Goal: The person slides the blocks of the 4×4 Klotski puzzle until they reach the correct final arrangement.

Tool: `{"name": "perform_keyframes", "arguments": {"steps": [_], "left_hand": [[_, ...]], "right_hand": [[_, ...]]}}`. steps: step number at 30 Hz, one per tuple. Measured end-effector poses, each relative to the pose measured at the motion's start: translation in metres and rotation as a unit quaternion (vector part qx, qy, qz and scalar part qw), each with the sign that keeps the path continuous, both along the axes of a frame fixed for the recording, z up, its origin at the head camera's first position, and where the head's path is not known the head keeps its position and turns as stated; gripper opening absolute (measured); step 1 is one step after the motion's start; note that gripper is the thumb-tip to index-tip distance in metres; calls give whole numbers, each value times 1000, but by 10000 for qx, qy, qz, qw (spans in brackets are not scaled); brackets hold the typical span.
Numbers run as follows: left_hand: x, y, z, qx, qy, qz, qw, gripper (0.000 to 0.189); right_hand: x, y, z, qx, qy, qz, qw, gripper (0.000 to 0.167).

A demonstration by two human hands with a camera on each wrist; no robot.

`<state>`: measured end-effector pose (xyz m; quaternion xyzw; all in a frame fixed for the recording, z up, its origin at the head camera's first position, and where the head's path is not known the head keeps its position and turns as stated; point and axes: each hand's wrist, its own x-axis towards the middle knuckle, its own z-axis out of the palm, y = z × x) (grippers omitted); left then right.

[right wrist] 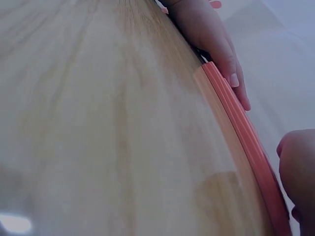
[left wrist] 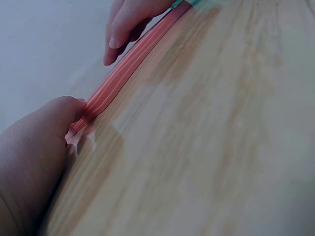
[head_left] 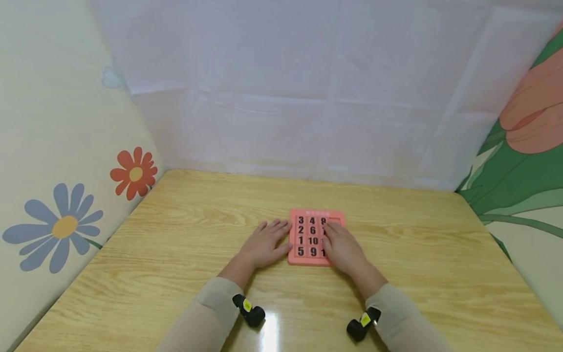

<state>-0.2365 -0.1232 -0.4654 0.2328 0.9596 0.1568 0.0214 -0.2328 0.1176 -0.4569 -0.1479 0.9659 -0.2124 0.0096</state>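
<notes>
A pink number sliding puzzle (head_left: 306,262) lies flat on the wooden table, with black digits on its tiles. Along its left edge rests my left hand (head_left: 266,244), fingers extended and thumb tip against the frame. The left wrist view shows that thumb (left wrist: 69,110) right at the puzzle's near corner. My right hand (head_left: 346,248) reaches over the puzzle's right side, its fingertips on the tiles near the 8. It hides most of the right-hand columns. A blank slot shows at the upper right corner. In the right wrist view, the right hand's fingers (right wrist: 300,162) hover over the puzzle's edge (right wrist: 246,132).
The wood-grain table (head_left: 176,234) extends around the puzzle on all sides. A white cloth (head_left: 272,88) hangs behind it. Flower-printed panels stand at the left (head_left: 48,122) and right (head_left: 528,195). Each sleeve carries a small black wrist camera (head_left: 253,315).
</notes>
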Motion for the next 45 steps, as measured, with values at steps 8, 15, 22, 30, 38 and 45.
{"name": "perform_keyframes", "arguments": {"steps": [8, 15, 22, 30, 38, 45], "left_hand": [[1, 1, 0, 1, -22, 40, 10000, 65], [1, 1, 1, 9, -18, 50, 10000, 65], [1, 1, 0, 28, 1, 19, 10000, 65], [2, 0, 0, -38, 22, -16, 10000, 65], [1, 0, 0, -69, -13, 14, 10000, 67], [0, 0, 0, -51, -24, 18, 10000, 67]], "right_hand": [[-3, -12, 2, 195, -39, 150, 9997, 51], [-6, -14, 2, 325, -92, 199, 9992, 50], [-7, -10, 3, 312, -193, 80, 9993, 51], [-7, -5, 2, 297, -167, 33, 9994, 51], [-7, 1, 1, 283, -82, -24, 9996, 51], [-6, 6, 1, 277, -1, 18, 9996, 51]]}}
